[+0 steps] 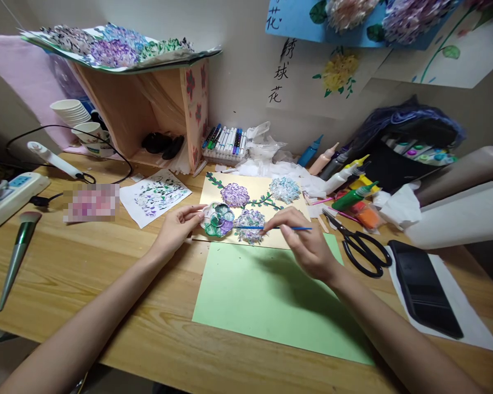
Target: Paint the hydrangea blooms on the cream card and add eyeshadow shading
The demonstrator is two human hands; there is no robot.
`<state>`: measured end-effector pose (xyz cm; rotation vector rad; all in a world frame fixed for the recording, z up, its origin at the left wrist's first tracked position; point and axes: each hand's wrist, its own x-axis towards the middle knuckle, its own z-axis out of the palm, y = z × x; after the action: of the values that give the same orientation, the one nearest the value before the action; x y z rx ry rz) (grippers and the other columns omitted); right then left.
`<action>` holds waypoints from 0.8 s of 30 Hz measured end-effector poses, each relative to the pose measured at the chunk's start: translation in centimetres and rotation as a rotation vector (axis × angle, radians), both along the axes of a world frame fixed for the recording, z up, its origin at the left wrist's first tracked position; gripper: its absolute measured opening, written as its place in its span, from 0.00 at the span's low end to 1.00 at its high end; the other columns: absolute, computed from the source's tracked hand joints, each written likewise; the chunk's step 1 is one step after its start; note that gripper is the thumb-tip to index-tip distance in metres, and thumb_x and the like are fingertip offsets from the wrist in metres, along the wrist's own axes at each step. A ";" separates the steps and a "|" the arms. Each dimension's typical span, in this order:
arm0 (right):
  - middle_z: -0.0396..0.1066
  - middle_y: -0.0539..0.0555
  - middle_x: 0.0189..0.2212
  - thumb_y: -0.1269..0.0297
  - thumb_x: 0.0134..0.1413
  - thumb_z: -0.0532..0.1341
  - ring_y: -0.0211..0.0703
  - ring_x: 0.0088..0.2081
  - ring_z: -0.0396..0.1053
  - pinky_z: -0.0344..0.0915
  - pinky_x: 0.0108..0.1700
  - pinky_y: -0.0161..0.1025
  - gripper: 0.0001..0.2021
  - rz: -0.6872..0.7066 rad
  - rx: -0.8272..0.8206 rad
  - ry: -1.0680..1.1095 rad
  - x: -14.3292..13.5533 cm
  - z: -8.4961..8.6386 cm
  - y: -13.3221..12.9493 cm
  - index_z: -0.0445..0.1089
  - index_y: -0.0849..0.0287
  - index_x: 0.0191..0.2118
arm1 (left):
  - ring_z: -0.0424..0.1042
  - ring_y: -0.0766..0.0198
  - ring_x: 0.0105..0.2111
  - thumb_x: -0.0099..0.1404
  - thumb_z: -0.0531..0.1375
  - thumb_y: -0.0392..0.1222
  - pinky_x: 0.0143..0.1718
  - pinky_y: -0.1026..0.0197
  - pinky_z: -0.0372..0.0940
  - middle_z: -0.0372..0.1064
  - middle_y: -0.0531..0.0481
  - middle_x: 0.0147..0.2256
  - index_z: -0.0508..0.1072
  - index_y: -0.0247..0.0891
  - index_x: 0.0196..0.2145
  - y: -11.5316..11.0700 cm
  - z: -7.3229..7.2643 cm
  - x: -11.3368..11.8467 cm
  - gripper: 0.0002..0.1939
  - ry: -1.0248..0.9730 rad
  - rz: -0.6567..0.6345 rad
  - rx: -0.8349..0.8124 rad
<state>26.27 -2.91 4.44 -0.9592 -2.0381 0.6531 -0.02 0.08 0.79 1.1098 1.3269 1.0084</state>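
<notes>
My left hand (176, 225) grips the edge of a round, scalloped paint palette (217, 221) smeared with green, white and purple. In my right hand (306, 241) is a thin blue paintbrush (293, 228), held almost level, its tip pointing left at the palette's right side. Whether the bristles touch the paint I cannot tell. Beneath both hands lies a cream card (209, 191) bearing a purple flower cluster (235, 195), a pale blue one (285, 189) and a mixed white-purple one (250, 225), with painted green leaves. A light green sheet (267, 301) extends from the card towards me.
Black scissors (365, 251) and a dark phone (425, 287) lie at right, near several paint bottles (355, 196). A makeup brush (19, 257), power strip (12, 200) and paint-spotted paper (154, 197) are left. Behind stand markers (225, 141) and an open box (139, 109).
</notes>
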 end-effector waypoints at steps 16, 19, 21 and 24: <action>0.68 0.54 0.35 0.68 0.61 0.47 0.45 0.40 0.63 0.61 0.41 0.44 0.12 -0.008 -0.003 -0.152 -0.7 -0.7 -0.3 0.67 0.54 0.39 | 0.73 0.56 0.41 0.50 0.66 0.52 0.38 0.63 0.68 0.74 0.41 0.43 0.73 0.34 0.45 -0.1 0.1 0.0 0.27 0.011 -0.017 -0.005; 0.69 0.54 0.34 0.68 0.60 0.47 0.45 0.39 0.64 0.61 0.40 0.43 0.12 -0.015 0.020 -0.127 -0.7 -0.4 -0.3 0.68 0.55 0.38 | 0.73 0.56 0.42 0.51 0.65 0.52 0.40 0.60 0.68 0.74 0.42 0.43 0.72 0.34 0.46 -0.1 0.0 -0.1 0.28 0.019 -0.040 0.000; 0.69 0.53 0.33 0.68 0.60 0.48 0.45 0.38 0.64 0.61 0.40 0.43 0.12 -0.064 0.072 -0.054 -0.5 0.0 -0.4 0.68 0.55 0.38 | 0.72 0.56 0.42 0.51 0.65 0.52 0.41 0.61 0.68 0.74 0.42 0.43 0.72 0.34 0.46 -0.1 0.0 -0.1 0.27 0.014 -0.036 -0.001; 0.69 0.53 0.30 0.68 0.60 0.47 0.44 0.36 0.64 0.60 0.39 0.42 0.13 -0.143 0.118 0.018 -0.1 0.7 -0.4 0.69 0.56 0.34 | 0.73 0.58 0.41 0.51 0.65 0.51 0.38 0.64 0.68 0.74 0.42 0.43 0.73 0.34 0.45 -0.1 0.3 0.0 0.26 0.011 -0.007 -0.019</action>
<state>26.18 -3.32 5.11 -1.0149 -1.9480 0.4585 0.00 -0.02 1.04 1.1061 1.3376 0.9834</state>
